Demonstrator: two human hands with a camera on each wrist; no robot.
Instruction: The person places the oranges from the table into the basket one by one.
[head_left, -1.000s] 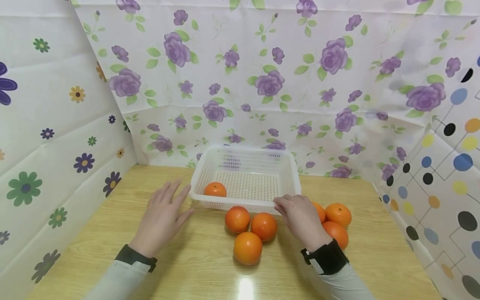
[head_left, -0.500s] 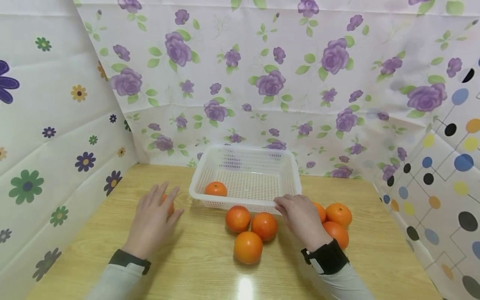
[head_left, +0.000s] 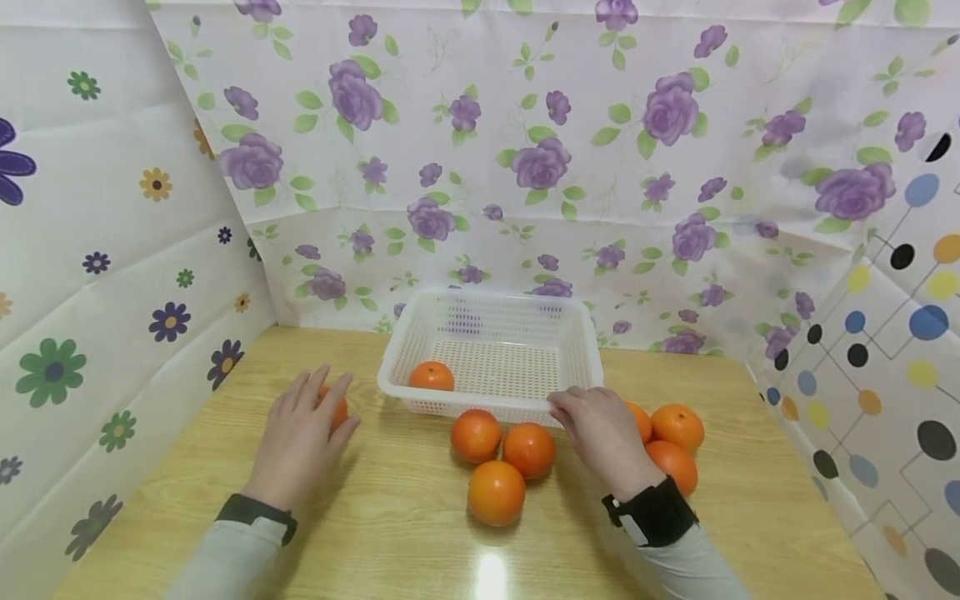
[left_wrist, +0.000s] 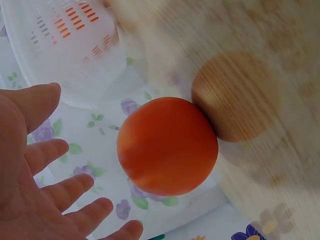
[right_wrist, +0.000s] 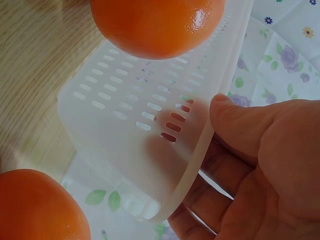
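Observation:
My left hand [head_left: 294, 437] hovers with spread fingers beside and partly over a lone orange [head_left: 337, 412] left of the white basket [head_left: 457, 403]. In the left wrist view a gap shows between the fingers and that orange [left_wrist: 167, 146]. On the other side, my right hand [head_left: 603, 437] pinches the basket's front rim near its right corner. The right wrist view has the thumb on one face of the rim and fingers behind the basket wall [right_wrist: 125, 150]. One orange [head_left: 431, 376] lies inside the basket, at its front left.
Three oranges cluster in front of the basket, the nearest orange [head_left: 497, 493] closest to me. Another group, including an orange [head_left: 677, 427], sits right of my right hand, partly hidden by it. Patterned cloth [head_left: 540, 167] walls the wooden table [head_left: 397, 517] at back and sides.
My left hand has shifted left, away from the basket's left corner, and the orange near it has come into view. The right hand has stayed on the rim.

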